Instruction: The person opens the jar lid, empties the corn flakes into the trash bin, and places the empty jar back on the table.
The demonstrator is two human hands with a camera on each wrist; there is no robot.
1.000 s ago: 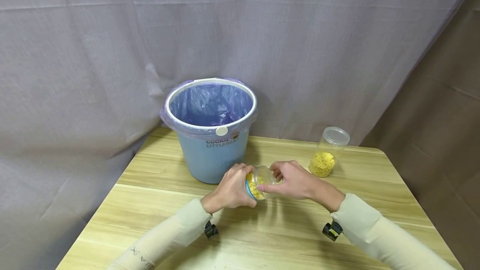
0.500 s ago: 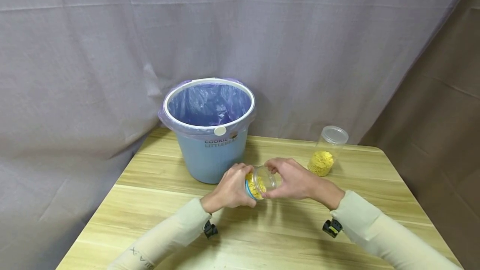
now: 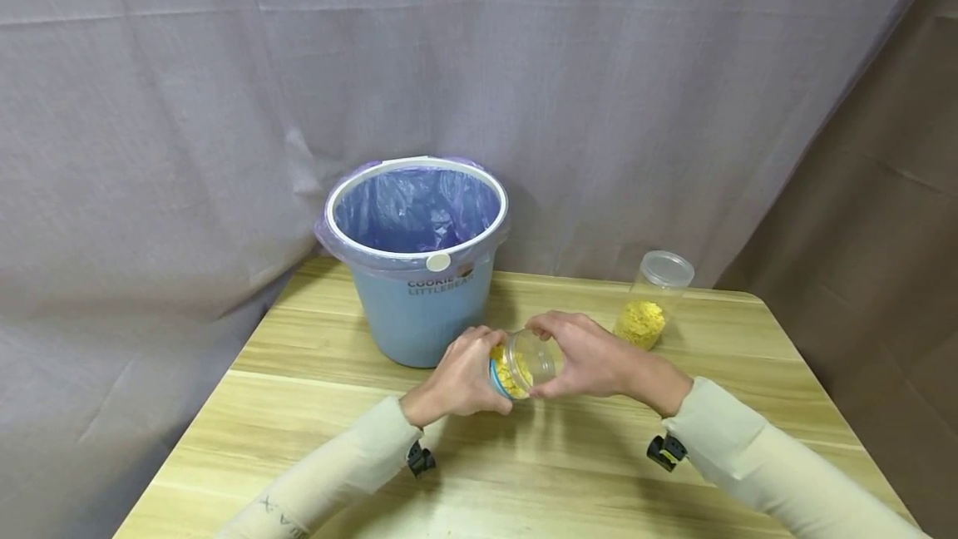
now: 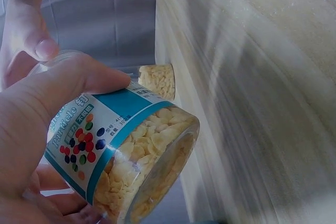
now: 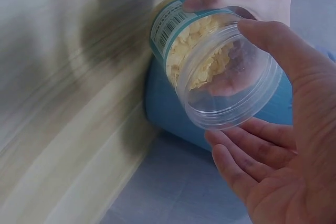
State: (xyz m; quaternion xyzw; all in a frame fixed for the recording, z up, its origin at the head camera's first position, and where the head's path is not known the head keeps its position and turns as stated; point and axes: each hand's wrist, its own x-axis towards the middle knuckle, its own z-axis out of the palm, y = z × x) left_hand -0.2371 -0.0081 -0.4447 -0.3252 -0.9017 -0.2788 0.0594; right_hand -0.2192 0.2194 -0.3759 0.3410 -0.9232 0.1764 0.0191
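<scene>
In the head view, my left hand (image 3: 462, 373) grips a tilted clear jar (image 3: 515, 374) of yellow flakes around its labelled side. In the left wrist view, the teal label (image 4: 116, 101) shows coloured dots and the flakes lie against the jar's base. My right hand (image 3: 585, 360) holds the jar's clear round end, thumb on one side and fingertips on the other. The right wrist view shows the ringed clear rim (image 5: 207, 121) between thumb and fingers. I cannot tell whether a clear lid covers that end.
A blue bucket (image 3: 419, 318) lined with a purple bag (image 3: 397, 206) stands behind the left hand. At the right rear of the wooden table (image 3: 599, 472) is a second clear jar (image 3: 654, 302), lidded and part filled with yellow flakes. Grey curtain (image 3: 599, 106) hangs behind.
My right hand has shifted slightly, its fingers and thumb opening wider around the jar's clear end, which shows more. The left hand and the jar in it stay nearly still.
</scene>
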